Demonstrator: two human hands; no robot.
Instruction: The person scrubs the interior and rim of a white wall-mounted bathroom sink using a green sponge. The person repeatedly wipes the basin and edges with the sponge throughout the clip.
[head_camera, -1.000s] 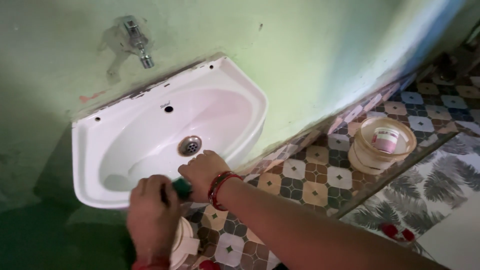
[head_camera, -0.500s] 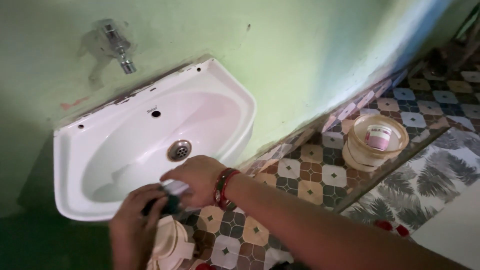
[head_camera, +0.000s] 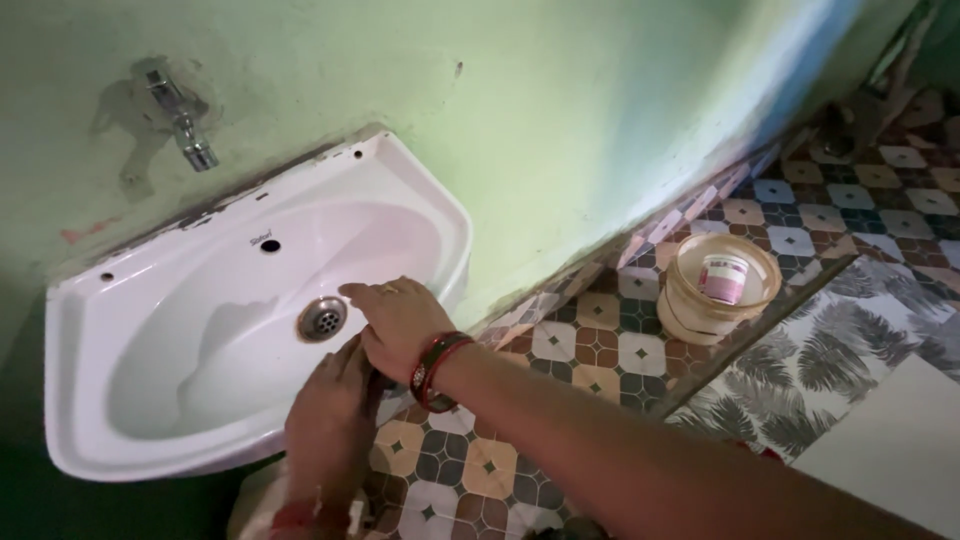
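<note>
Right hand: the right hand (head_camera: 398, 318) sits palm down over the front edge of the white ceramic wall-mounted washbasin (head_camera: 150, 300), fingers spread loosely and stretched toward the drain. Can't really tell if it's clutching anything underneath; from above it looks open-ish and flat.
Right wrist: red and dark bangles (head_camera: 434, 368) stacked on it, forearm running off to the lower right.
Left hand: the left hand (head_camera: 330, 420) is just below and tucked partly under the right one, fingers pointing up toward the basin rim, touching the right hand. Curled a bit, but whatever is between the two hands is hidden, so no call on a grip.
Left wrist: a red band (head_camera: 296, 516) shows at the bottom edge.
Basin: tilted in the view, bowl looks wet and shiny, with a round metal drain strainer (head_camera: 322, 318) right beside the right fingertips and a small overflow hole above it.
Tap: short chrome tap (head_camera: 182, 122) sticking out of the pale green wall (head_camera: 560, 110) above the basin's back edge.
Floor: patterned tiles in brown, cream and dark green (head_camera: 600, 345), plus a leaf-print mat (head_camera: 850, 370) to the right.
Bucket: a beige plastic bucket (head_camera: 690, 310) stands on the tiles well apart from the hands, with a small white and pink cup (head_camera: 724, 278) inside it.
</note>
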